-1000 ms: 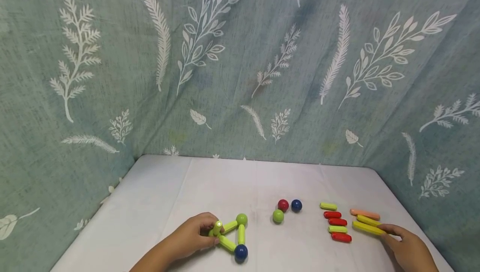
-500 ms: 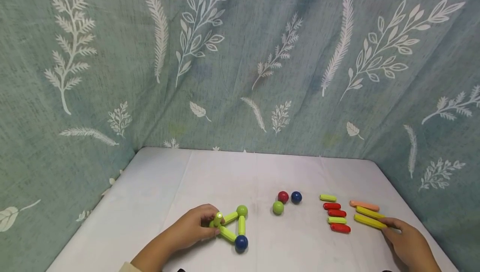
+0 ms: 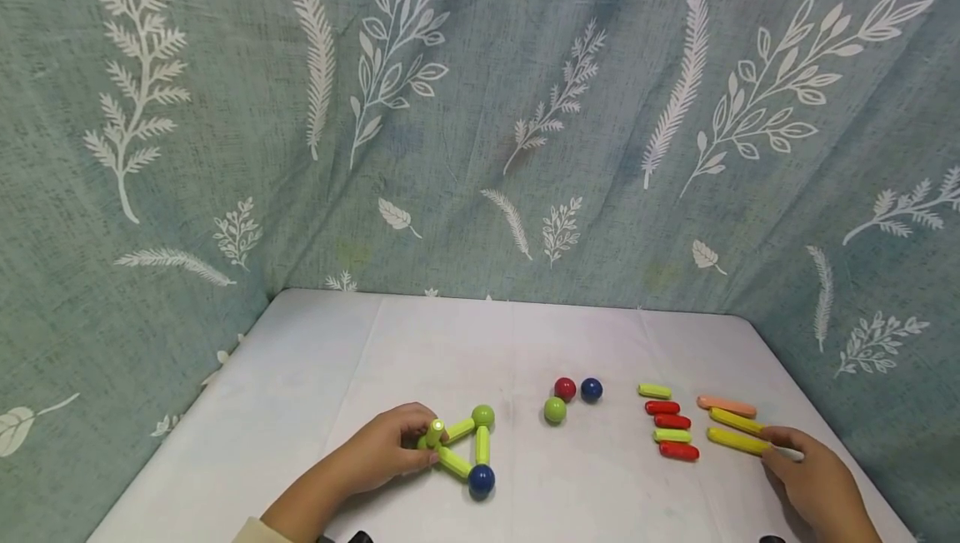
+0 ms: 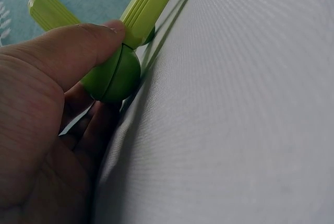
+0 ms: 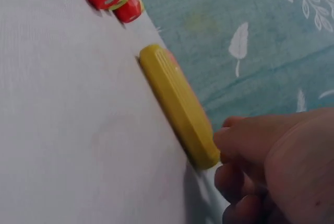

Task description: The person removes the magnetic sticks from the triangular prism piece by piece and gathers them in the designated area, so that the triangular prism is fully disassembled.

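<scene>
1. Left hand [image 3: 393,451]: thumb and fingers are pinching the green corner ball [image 4: 117,75], the thumb tip lying against a rod beside it. Gripping right at the joint seems meant to steady everything that meets there.
2. Rising from that joint, an upright rod [image 3: 436,433]; as I judge it, a standing piece like that is easiest to knock, which would explain the close hold.
3. Outward runs the triangle frame [image 3: 482,447], on the table left of centre, its other corners a far green ball [image 3: 483,415] and a dark blue ball [image 3: 482,480].
4. Over to the right hand [image 3: 821,476]: fingertips pinch the near yellow rod [image 3: 737,441] by its end, probably because that end lies nearest. Whether it's lifted, I can't tell.
5. Just beyond lie another yellow rod [image 3: 735,420] and an orange rod [image 3: 726,406], then five short rods [image 3: 672,421], red and light green, side by side, apparently sorted by length.
6. Between the hands, three loose balls [image 3: 555,410] cluster apart from the rods, likely grouped by kind.
</scene>
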